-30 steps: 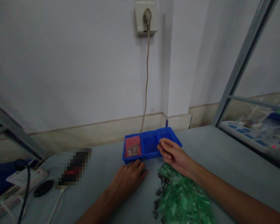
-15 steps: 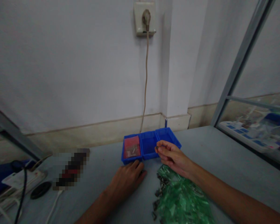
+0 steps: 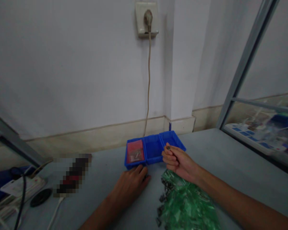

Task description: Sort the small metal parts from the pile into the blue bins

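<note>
My right hand (image 3: 179, 161) is raised over the front of the blue bins, its thumb and forefinger pinching a small dark metal piece (image 3: 168, 148). My left hand (image 3: 133, 179) lies palm down on the table, fingers curled, just in front of the left blue bin (image 3: 126, 161). A dark bit shows between its thumb and fingers, too small to name. Inside that bin is a pink bag (image 3: 135, 146) with small pieces in clear plastic. Below my right hand lies a green plastic bag (image 3: 189, 204), with several small dark metal pieces (image 3: 161, 209) along its left side.
Two more blue bins, a middle one (image 3: 153, 147) and a right one (image 3: 174, 140), join the left bin. A blurred-out dark object (image 3: 73, 174) with a white cable and a black round disc (image 3: 41, 197) lie left. Metal frame posts (image 3: 246, 67) flank the table.
My right hand has turned, its fingers now curled in and the small metal piece held higher at the thumb tip. My left hand stays in nearly the same place. The view has shifted slightly.
</note>
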A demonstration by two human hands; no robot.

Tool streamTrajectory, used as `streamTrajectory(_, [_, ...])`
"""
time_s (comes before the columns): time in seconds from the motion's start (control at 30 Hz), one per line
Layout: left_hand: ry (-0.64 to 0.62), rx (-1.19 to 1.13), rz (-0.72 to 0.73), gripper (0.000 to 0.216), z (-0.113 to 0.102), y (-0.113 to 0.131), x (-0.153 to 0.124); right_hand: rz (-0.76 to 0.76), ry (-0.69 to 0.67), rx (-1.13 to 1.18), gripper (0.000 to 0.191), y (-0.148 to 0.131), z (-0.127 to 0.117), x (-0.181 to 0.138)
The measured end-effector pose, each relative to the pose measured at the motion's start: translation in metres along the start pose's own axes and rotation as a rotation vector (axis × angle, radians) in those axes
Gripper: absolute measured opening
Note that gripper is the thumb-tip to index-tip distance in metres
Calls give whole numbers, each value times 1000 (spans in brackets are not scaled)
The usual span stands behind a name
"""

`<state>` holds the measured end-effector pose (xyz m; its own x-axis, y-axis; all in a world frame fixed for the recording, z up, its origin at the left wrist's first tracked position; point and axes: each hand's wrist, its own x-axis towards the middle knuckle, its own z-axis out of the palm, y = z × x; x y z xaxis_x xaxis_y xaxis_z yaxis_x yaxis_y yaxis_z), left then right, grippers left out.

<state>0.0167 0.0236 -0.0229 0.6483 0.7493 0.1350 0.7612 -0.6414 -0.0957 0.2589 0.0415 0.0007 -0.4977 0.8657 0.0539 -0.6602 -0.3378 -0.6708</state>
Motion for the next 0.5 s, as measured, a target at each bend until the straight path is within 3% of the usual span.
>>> streamTrajectory(0.3, [-26,-15,-14,18,-2,0,0,-206,192,-140,29,3,6,-1])
streamTrajectory(0.5, [-38,-25,-12,19,-3,1,1,-399,357,-594,27,12,6,2])
